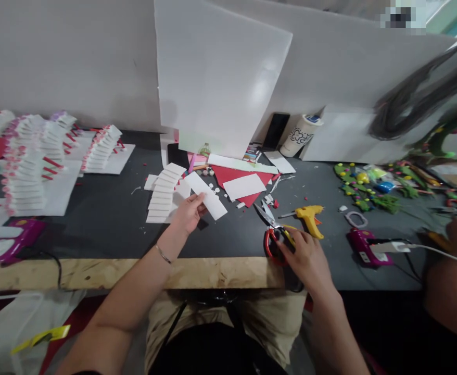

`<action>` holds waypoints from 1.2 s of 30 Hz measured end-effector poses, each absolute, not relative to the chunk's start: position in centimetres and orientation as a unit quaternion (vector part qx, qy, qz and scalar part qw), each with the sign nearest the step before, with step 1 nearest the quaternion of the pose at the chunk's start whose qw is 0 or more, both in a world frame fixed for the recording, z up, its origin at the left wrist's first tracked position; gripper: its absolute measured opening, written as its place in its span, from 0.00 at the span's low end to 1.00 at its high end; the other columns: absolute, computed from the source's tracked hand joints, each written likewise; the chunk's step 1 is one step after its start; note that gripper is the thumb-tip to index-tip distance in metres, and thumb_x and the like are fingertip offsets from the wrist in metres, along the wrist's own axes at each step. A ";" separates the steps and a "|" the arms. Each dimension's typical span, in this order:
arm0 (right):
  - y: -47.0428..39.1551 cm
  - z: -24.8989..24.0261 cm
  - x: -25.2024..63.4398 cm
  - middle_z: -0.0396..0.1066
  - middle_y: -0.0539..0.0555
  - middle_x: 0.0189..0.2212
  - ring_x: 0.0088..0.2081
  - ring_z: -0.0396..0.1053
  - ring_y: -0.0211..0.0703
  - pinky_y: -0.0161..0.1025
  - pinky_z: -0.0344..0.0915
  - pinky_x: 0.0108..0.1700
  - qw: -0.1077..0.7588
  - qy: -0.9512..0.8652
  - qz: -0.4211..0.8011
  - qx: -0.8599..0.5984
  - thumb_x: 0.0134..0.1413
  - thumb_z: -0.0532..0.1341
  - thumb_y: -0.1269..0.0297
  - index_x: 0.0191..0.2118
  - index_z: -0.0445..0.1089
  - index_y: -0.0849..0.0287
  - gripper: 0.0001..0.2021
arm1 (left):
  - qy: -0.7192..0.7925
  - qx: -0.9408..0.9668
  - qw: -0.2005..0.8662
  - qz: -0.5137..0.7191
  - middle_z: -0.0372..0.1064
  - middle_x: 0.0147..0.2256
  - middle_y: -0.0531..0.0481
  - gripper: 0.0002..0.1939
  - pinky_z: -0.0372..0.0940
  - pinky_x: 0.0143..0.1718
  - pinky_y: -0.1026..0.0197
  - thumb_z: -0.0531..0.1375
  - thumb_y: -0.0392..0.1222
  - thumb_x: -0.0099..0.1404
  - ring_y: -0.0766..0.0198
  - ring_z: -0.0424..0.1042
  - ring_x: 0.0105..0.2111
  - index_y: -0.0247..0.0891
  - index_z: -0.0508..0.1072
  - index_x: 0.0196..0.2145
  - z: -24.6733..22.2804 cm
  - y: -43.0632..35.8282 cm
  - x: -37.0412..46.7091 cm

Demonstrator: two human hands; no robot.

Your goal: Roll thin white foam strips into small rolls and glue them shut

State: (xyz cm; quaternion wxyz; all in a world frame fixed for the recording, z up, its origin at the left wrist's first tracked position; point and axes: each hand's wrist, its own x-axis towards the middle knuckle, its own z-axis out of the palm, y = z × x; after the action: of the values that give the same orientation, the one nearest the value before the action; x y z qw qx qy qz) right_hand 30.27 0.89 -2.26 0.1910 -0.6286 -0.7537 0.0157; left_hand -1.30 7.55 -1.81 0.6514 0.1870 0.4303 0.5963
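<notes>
My left hand [191, 212] pinches a blank white card strip [208, 197] between thumb and fingers. Just left of it lies a stepped, fanned model of white strips [164, 195] on a white base. My right hand [304, 255] is at the handles of a pair of scissors [274, 225], its fingers closed around them. The handles look red and yellow, and the blades point away to the upper left, slightly apart. Another white card [245, 186] rests on a red triangular sheet [228, 174] ahead of my hands.
A yellow glue gun [310, 220] lies right of the scissors. Finished-looking stepped models [25, 172] crowd the left. Purple power strips [369, 249] sit at both sides. A phone [276, 131] and cup [301, 136] stand at the back. Another person's arm [455, 281] is at right.
</notes>
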 end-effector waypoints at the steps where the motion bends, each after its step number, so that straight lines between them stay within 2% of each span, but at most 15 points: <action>1: 0.7 -2.7 31.3 0.73 0.66 0.43 0.43 0.70 0.58 0.53 0.66 0.46 0.170 -0.755 -0.004 -0.633 0.62 0.54 0.51 0.52 0.69 0.61 0.21 | 0.426 0.181 0.653 0.599 0.79 0.32 0.48 0.08 0.71 0.35 0.64 0.69 0.40 0.57 0.65 0.77 0.31 0.35 0.77 0.34 -1.9 7.6 -1.3; 6: 1.0 -3.5 32.0 0.71 0.65 0.42 0.41 0.71 0.57 0.50 0.67 0.44 0.094 -0.779 -0.007 -0.620 0.57 0.58 0.58 0.57 0.63 0.62 0.24 | 0.418 0.153 0.679 0.584 0.79 0.31 0.49 0.06 0.70 0.32 0.66 0.68 0.39 0.60 0.66 0.77 0.29 0.35 0.76 0.33 -2.4 7.9 -1.4; 9: 1.6 -3.0 31.6 0.71 0.62 0.39 0.40 0.71 0.56 0.49 0.67 0.43 0.103 -0.759 0.060 -0.641 0.53 0.59 0.60 0.55 0.64 0.62 0.24 | 0.415 0.141 0.689 0.578 0.78 0.30 0.49 0.07 0.71 0.32 0.66 0.68 0.40 0.60 0.66 0.77 0.29 0.36 0.76 0.35 -2.6 7.9 -1.4; 11: 1.5 -2.4 31.6 0.70 0.57 0.36 0.36 0.71 0.52 0.47 0.68 0.40 0.141 -0.724 0.162 -0.656 0.52 0.59 0.58 0.56 0.63 0.59 0.25 | 0.414 0.136 0.690 0.577 0.78 0.30 0.50 0.07 0.71 0.32 0.66 0.68 0.40 0.60 0.67 0.77 0.29 0.36 0.76 0.35 -2.6 7.8 -1.3; 14: 0.2 -1.2 30.8 0.66 0.49 0.30 0.31 0.68 0.44 0.41 0.67 0.34 0.223 -0.658 0.376 -0.613 0.53 0.61 0.52 0.59 0.59 0.53 0.29 | 0.420 0.145 0.684 0.579 0.78 0.31 0.49 0.07 0.71 0.32 0.66 0.68 0.39 0.60 0.67 0.76 0.29 0.35 0.77 0.35 -2.4 7.5 -1.0; 17: -2.1 0.2 28.8 0.66 0.48 0.32 0.31 0.66 0.40 0.36 0.66 0.33 0.280 -0.580 0.576 -0.504 0.54 0.64 0.53 0.59 0.59 0.48 0.28 | 0.437 0.168 0.666 0.581 0.79 0.31 0.48 0.07 0.71 0.33 0.65 0.68 0.39 0.59 0.66 0.76 0.29 0.33 0.77 0.34 -2.1 7.4 -0.6; 19: -3.5 0.7 27.2 0.64 0.48 0.30 0.30 0.66 0.39 0.37 0.66 0.34 0.282 -0.526 0.681 -0.423 0.53 0.65 0.51 0.58 0.61 0.48 0.27 | 0.451 0.181 0.649 0.585 0.78 0.30 0.47 0.08 0.70 0.32 0.64 0.69 0.40 0.58 0.65 0.76 0.29 0.33 0.76 0.32 -1.9 7.3 -0.5; 22: -5.1 0.3 25.4 0.63 0.51 0.32 0.34 0.67 0.44 0.45 0.70 0.42 0.264 -0.445 0.793 -0.322 0.51 0.63 0.40 0.54 0.65 0.49 0.28 | 0.467 0.197 0.631 0.587 0.78 0.30 0.47 0.10 0.70 0.32 0.63 0.70 0.41 0.56 0.63 0.77 0.30 0.33 0.76 0.32 -1.7 7.3 -0.6; 24: -5.7 -0.4 24.7 0.63 0.52 0.32 0.32 0.66 0.44 0.49 0.71 0.42 0.254 -0.392 0.828 -0.309 0.48 0.59 0.32 0.52 0.67 0.47 0.31 | 0.472 0.207 0.628 0.583 0.78 0.29 0.46 0.10 0.70 0.32 0.62 0.70 0.42 0.56 0.61 0.77 0.31 0.32 0.77 0.32 -1.6 7.3 -0.6; 27: -6.1 -1.2 24.2 0.62 0.52 0.31 0.29 0.64 0.44 0.50 0.72 0.38 0.241 -0.342 0.844 -0.336 0.41 0.58 0.26 0.49 0.69 0.46 0.35 | 0.474 0.225 0.634 0.568 0.78 0.29 0.45 0.11 0.69 0.30 0.62 0.69 0.42 0.56 0.61 0.76 0.30 0.32 0.77 0.33 -1.3 7.1 -0.5; 33: -6.5 -1.0 24.0 0.66 0.56 0.33 0.32 0.67 0.48 0.49 0.73 0.30 0.208 -0.346 0.831 -0.382 0.39 0.55 0.23 0.51 0.69 0.47 0.40 | 0.483 0.228 0.636 0.558 0.77 0.29 0.45 0.13 0.68 0.30 0.62 0.69 0.42 0.58 0.59 0.77 0.31 0.31 0.79 0.39 -1.3 7.0 -0.3; 36: -6.5 -1.0 23.8 0.67 0.55 0.32 0.31 0.68 0.47 0.47 0.73 0.29 0.221 -0.329 0.838 -0.376 0.39 0.55 0.23 0.50 0.69 0.48 0.40 | 0.483 0.234 0.641 0.549 0.77 0.28 0.45 0.14 0.68 0.29 0.62 0.69 0.42 0.58 0.61 0.76 0.29 0.32 0.80 0.40 -1.3 7.0 -0.2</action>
State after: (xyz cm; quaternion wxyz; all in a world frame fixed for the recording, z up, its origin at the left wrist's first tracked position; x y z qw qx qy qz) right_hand 23.75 -6.46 -0.97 0.2212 -0.3762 -0.3286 0.8376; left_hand -0.21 6.99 -1.30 0.6406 0.2337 0.4835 0.5489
